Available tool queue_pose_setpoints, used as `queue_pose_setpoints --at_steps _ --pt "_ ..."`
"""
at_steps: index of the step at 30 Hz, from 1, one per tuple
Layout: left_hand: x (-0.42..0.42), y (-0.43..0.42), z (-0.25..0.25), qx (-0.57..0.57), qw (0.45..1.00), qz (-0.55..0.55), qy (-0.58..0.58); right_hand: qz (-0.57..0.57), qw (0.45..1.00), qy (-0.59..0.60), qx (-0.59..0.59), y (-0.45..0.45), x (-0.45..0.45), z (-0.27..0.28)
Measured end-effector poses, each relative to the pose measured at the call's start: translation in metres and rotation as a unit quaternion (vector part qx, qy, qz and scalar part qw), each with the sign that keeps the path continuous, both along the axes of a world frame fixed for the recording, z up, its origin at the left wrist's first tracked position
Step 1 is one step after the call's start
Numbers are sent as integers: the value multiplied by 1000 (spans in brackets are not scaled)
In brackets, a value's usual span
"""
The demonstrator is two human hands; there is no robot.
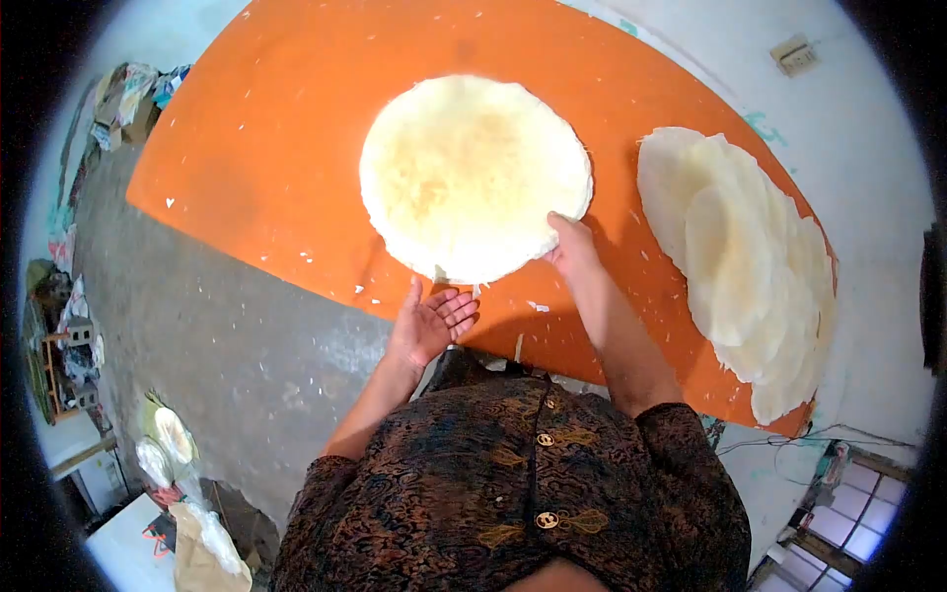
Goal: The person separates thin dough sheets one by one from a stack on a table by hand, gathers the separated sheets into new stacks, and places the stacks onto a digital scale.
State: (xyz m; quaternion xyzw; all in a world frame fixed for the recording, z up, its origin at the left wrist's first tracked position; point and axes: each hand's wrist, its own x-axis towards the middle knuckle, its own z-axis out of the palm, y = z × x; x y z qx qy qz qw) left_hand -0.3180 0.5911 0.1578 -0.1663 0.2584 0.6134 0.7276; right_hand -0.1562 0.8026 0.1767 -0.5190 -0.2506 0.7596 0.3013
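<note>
A round stack of thin, pale flatbreads (473,178), lightly browned in the middle and ragged at the rim, lies on the orange table (276,99). My right hand (572,245) grips its near right edge, thumb on top and the fingers hidden underneath. Just below the near left edge is my left hand (436,321), palm up with fingers apart and nothing in it. Its fingertips come close to the rim; whether they touch I cannot tell.
Overlapping flatbreads (740,257) spread along the table's right side. Small white crumbs and scraps dot the tabletop. Past the table's left edge is grey concrete floor (227,326). Bags and boxes (128,104) lie at the far left, and a wall socket (793,55) shows at upper right.
</note>
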Motion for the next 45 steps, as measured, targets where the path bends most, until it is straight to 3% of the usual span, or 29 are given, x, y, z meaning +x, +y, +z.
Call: queue_pose_setpoints --at_steps 2,5,7,9,10,13,15,19,22,23,25,28,31,32,35,39,42,45 --pt "-7 11 1 20 999 20 -39 -6 999 35 18 -14 9 17" --pt "-19 24 20 52 992 111 17 -17 996 86 4 -56 43 75" --pt "-33 29 11 94 994 61 1 -9 995 98 14 -71 100 37" --pt "-35 38 6 80 997 5 14 -25 1000 4 -17 -97 150 15" --pt "-34 42 -8 83 992 -43 79 -29 999 -6 -37 -107 167 13" --pt "-31 60 -4 92 984 -147 32 -54 996 -3 -74 -138 201 3" --pt "-21 71 5 43 974 -178 133 -71 995 29 -63 -138 214 -14" --pt "-5 75 11 21 931 -256 258 -134 989 4 55 -130 212 -57" --pt "33 53 38 18 919 -230 320 -160 978 -19 136 -147 221 -33" --pt "49 43 52 17 895 -272 354 -178 969 0 169 -157 229 -21" --pt "98 15 65 35 892 -259 368 -131 942 -135 279 -187 272 -26" --pt "168 -21 59 63 870 -301 385 -203 930 -176 252 -261 351 -7" --pt "284 -60 97 133 825 -387 390 -293 906 -199 232 -348 434 -13" --pt "318 -68 102 153 810 -427 372 -333 903 -160 220 -383 455 17" --pt "390 -79 104 210 765 -521 315 -472 841 -107 241 -451 505 16" --pt "484 -90 90 265 703 -607 258 -513 806 -265 130 -532 568 14" --pt "554 -108 82 267 663 -656 243 -622 752 -163 144 -588 598 1" --pt "626 -119 60 243 624 -703 240 -676 708 -140 149 -634 625 -22"
